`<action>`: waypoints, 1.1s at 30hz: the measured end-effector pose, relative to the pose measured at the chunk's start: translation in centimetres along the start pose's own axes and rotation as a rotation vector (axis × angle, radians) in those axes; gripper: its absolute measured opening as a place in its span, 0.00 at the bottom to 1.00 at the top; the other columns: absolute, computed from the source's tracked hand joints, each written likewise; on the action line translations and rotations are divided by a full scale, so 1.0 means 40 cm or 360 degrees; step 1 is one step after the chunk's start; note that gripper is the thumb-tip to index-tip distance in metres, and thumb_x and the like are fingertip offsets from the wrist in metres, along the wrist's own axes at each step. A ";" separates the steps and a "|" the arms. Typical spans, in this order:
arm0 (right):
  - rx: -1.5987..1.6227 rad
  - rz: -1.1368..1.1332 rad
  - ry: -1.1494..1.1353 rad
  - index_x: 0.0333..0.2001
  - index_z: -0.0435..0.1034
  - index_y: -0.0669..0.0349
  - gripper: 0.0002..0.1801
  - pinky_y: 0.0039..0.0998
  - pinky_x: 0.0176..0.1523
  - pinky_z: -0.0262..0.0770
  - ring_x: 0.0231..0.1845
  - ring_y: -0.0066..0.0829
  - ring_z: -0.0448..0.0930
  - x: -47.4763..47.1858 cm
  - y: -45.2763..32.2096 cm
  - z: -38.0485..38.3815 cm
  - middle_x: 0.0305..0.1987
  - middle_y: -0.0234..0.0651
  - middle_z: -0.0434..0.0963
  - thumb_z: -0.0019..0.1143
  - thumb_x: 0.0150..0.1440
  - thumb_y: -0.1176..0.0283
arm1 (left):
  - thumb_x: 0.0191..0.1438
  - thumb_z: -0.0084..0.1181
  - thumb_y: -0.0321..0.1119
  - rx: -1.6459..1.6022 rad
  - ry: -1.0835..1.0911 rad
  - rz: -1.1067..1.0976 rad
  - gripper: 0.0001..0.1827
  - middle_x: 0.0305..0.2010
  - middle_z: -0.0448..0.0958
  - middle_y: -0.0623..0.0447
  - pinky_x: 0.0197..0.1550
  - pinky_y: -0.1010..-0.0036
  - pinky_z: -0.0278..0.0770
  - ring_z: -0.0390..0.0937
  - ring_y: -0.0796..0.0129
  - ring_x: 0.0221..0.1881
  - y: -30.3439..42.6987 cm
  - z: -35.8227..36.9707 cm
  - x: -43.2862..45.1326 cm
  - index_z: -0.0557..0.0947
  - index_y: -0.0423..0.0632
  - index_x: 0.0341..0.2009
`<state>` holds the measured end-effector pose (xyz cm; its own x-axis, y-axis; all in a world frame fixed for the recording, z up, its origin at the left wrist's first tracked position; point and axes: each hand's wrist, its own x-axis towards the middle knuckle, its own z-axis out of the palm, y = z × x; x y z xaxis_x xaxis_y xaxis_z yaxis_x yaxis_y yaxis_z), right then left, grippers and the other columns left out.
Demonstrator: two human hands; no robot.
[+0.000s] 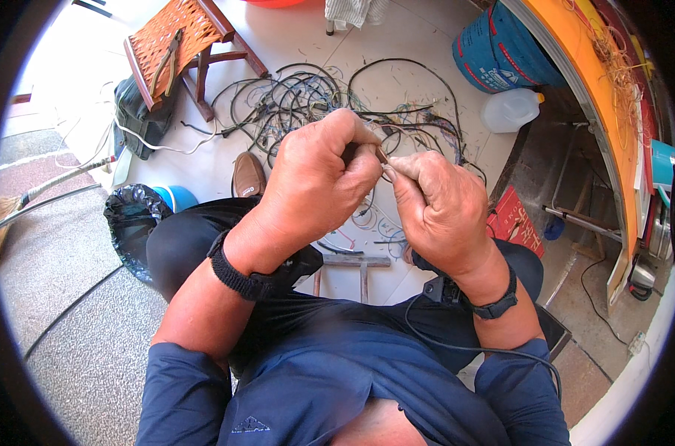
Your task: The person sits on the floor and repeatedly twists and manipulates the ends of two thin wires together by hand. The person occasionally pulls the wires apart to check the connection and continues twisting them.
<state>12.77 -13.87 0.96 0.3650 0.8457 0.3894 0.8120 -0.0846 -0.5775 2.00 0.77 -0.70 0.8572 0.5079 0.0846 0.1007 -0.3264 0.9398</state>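
Observation:
Close together in front of my chest, my left hand [329,167] and my right hand [440,203] pinch a small, thin piece [381,155] between their fingertips. It looks brownish and metallic, with a pale bit at the right fingertips; its exact kind is unclear. Below and beyond the hands, a tangle of black cables and thin coloured wires [298,95] lies on the tiled floor among scattered clippings. Pliers [167,64] with tan handles rest on the orange woven seat of a folding wooden stool [203,22], out of reach of both hands.
A bin with a black plastic bag [133,223] stands by my left knee. To the right are a blue bucket [502,53], a translucent jug [511,110], a red printed sheet [516,220] and an orange panel [588,50]. A broom [14,206] lies far left.

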 end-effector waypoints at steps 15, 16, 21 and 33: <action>0.0155 0.0182 0.0039 0.35 0.74 0.60 0.06 0.37 0.30 0.75 0.27 0.43 0.81 -0.007 -0.011 -0.002 0.28 0.39 0.78 0.64 0.53 0.78 | 0.60 0.51 0.23 -0.0182 -0.0065 -0.0347 0.03 0.30 0.82 0.52 0.33 0.79 0.78 0.78 0.76 0.29 -0.019 -0.011 0.009 0.78 0.40 0.36; 0.0167 0.0200 0.0039 0.35 0.74 0.60 0.06 0.37 0.30 0.75 0.27 0.43 0.81 -0.008 -0.011 -0.004 0.28 0.39 0.78 0.64 0.54 0.78 | 0.60 0.51 0.23 -0.0196 -0.0061 -0.0377 0.03 0.30 0.82 0.52 0.33 0.79 0.78 0.79 0.76 0.30 -0.019 -0.011 0.009 0.78 0.40 0.36; 0.0351 0.0436 0.0095 0.34 0.74 0.61 0.04 0.36 0.31 0.74 0.27 0.42 0.80 -0.009 -0.014 -0.006 0.28 0.41 0.78 0.63 0.55 0.78 | 0.63 0.50 0.24 -0.0512 -0.0089 -0.0379 0.04 0.34 0.83 0.50 0.38 0.77 0.79 0.81 0.73 0.35 -0.009 -0.017 0.012 0.78 0.40 0.39; 0.0680 0.0685 -0.0166 0.36 0.71 0.64 0.04 0.36 0.34 0.73 0.29 0.40 0.78 -0.006 0.043 -0.001 0.28 0.42 0.76 0.55 0.60 0.74 | 0.62 0.52 0.23 -0.0407 -0.0348 -0.0235 0.05 0.39 0.80 0.52 0.49 0.75 0.76 0.78 0.72 0.42 -0.005 -0.017 0.003 0.80 0.38 0.41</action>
<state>14.10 -14.24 -0.10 0.5556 0.8315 -0.0025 0.3393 -0.2294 -0.9123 1.74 1.44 -0.63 0.9335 0.3429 -0.1048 0.1255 -0.0386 0.9913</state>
